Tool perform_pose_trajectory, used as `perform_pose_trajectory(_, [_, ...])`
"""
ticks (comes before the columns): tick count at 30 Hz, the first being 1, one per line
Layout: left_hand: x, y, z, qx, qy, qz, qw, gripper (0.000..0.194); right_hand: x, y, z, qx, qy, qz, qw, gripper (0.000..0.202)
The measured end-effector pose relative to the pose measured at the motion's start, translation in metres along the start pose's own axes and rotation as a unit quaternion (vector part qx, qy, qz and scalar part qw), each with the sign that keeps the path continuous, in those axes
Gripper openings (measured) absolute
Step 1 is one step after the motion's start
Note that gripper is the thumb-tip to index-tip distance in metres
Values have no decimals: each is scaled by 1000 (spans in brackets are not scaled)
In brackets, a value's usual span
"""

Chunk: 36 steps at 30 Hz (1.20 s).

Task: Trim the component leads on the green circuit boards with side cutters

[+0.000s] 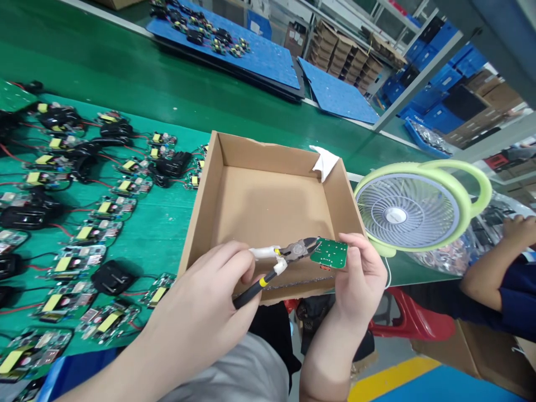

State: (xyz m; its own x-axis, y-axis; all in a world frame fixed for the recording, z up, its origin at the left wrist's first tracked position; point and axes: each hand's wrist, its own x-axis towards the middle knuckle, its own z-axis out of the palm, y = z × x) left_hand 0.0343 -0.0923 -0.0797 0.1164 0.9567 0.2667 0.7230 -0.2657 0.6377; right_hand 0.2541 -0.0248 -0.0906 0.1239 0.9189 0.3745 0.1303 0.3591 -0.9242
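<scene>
My left hand (209,296) is closed around diagonal cutters (298,250), one handle wrapped in white and the other black and yellow. Their jaw tips meet the left edge of a small green circuit board (330,253). Between thumb and fingers, my right hand (360,273) grips that board by its right side, its solder-dotted face towards me. A small orange-red part shows at the board's lower edge. Both hands are above the near side of a shallow cardboard box (268,195). Whether the jaws are closed on a lead cannot be made out.
Many circuit boards with yellow parts (106,207) and black cased pieces (112,277), some wired together, cover the green mat at left. A green fan (396,215) stands right of the box. Further right is another person's arm (489,268). Blue boards (268,61) lie behind.
</scene>
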Motion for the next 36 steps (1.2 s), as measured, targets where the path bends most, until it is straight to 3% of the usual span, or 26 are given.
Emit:
perform_pose_trajectory(9, [0,1,1,20,-2,1,1000,17,1,-2,-4,48,-70,32,996,57])
perform_pose_trajectory(20, [-3,3,3,90,-32,49,994,11,0,-4,-2,95,-78,33,992,47])
perform_pose_trajectory(31, [0,6,2,162,16,116,980,14,3,-1,-7,95,-99,37,990,52])
perform_pose_trajectory(36, [0,6,1,165,7,132,977,15,4,-2,-8,142,-131,50,980,48])
